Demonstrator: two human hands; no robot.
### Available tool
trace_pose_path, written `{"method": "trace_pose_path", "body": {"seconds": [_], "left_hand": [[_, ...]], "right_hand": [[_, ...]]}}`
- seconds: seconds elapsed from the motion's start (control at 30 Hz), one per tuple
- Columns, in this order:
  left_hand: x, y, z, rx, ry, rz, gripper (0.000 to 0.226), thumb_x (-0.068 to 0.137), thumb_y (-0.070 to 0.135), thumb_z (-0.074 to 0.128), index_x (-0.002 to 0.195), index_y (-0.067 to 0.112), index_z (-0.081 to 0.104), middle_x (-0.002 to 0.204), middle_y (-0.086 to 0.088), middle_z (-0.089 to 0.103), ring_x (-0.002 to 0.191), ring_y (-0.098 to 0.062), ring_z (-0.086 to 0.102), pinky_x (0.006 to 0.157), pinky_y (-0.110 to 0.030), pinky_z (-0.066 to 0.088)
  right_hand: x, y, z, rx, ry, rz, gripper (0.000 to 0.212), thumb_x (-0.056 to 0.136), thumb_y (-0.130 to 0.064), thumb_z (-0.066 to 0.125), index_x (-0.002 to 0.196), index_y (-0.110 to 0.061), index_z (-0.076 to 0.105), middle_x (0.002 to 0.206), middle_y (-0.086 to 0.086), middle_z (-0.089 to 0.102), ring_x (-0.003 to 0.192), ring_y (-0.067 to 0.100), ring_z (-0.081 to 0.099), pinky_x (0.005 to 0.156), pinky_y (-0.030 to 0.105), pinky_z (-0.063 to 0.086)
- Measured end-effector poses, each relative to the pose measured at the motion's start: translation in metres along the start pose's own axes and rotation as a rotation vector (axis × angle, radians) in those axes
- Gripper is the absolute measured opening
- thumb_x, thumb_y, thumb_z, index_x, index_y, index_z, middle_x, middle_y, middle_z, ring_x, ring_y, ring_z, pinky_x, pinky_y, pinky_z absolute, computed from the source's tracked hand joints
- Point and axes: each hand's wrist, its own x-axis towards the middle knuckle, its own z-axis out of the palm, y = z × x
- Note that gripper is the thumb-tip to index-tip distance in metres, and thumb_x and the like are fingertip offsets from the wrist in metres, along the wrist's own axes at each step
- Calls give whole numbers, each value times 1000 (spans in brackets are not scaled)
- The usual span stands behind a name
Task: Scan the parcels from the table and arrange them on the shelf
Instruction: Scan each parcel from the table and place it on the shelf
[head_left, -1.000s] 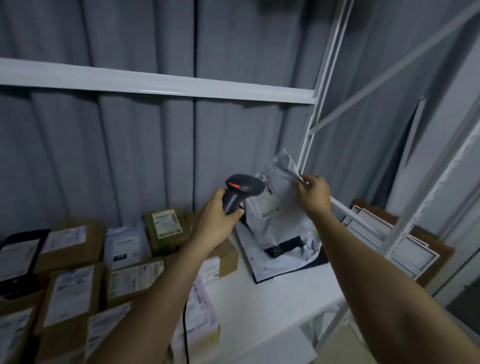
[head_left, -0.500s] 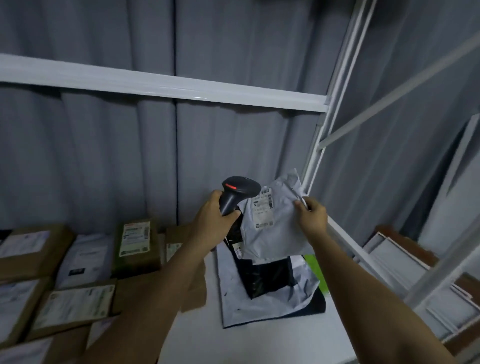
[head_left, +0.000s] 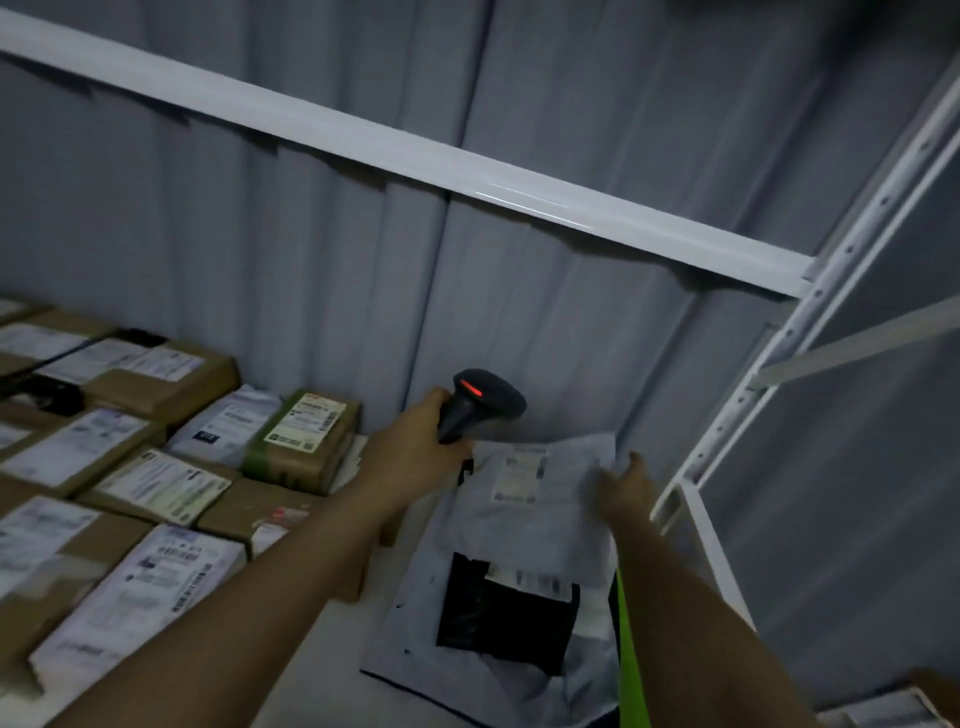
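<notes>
Nearest, two bare forearms reaching forward over a white shelf (head_left: 332, 675). At lower left, rows of brown boxes (head_left: 67, 561) with white labels, lying flat and packed side by side. At lower centre, a black bag (head_left: 506, 618) on top of larger grey mailers, with a strip of green just to its right. Further in, a grey mailer (head_left: 524, 499) lying label up on that pile, its far edge against the curtain. Right hand (head_left: 623, 491) blurred, at the mailer's right edge, thumb raised; cannot tell whether the fingers (head_left: 597, 480) pinch it or merely touch. Left hand (head_left: 410, 457) wrapped tight round the handle of a black scanner (head_left: 480, 402), red light on its head, held just above the mailer's near-left corner. Behind, a pleated grey curtain (head_left: 260, 218). Overhead, a white shelf beam (head_left: 415, 156) running to a perforated upright (head_left: 810, 322) on the right.
</notes>
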Motion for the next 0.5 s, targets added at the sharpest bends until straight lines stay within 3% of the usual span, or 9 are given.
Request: {"method": "trace_pose_path", "body": {"seconds": [0.07,0.1,0.2,0.27,0.37,0.5], "left_hand": [[-4,0,-1,40,47,-6,20,87,17,62,102,13,50,72,10,50,62,1,46,51,-10,36],[-6,1,0,46,65,-3,20,87,16,63,101,13,49,71,10,48,60,3,43,48,-9,34],[-12,0,2,52,78,-1,20,86,14,65,100,11,50,69,9,47,59,3,43,50,-7,35],[-14,-1,5,49,62,-11,20,87,14,64,101,11,50,70,9,48,60,3,43,50,-7,35],[-17,-2,8,44,75,-3,19,87,14,64,97,12,48,71,9,46,61,2,43,50,-7,34],[-24,-12,9,48,116,-3,21,85,20,67,95,15,50,73,11,48,63,2,46,53,-14,34]], "right_hand": [[-6,15,21,-344,-16,-53,65,95,-35,53,150,-12,25,143,22,40,130,40,40,107,49,34],[-13,20,30,-438,-87,-110,70,94,-42,53,152,-17,21,149,17,34,134,38,35,110,49,30],[-33,34,53,-629,-362,-344,77,90,-64,46,154,-34,14,160,5,14,144,30,19,115,48,20],[-48,42,64,-750,-470,-462,80,84,-73,41,152,-38,17,161,2,10,145,29,17,116,49,16],[-65,52,72,-795,-345,-629,63,88,-62,44,143,-32,43,150,12,37,131,40,41,106,57,27],[-67,57,71,-880,-291,-523,47,97,-32,45,143,-28,39,143,7,40,129,30,38,110,44,23]]}}
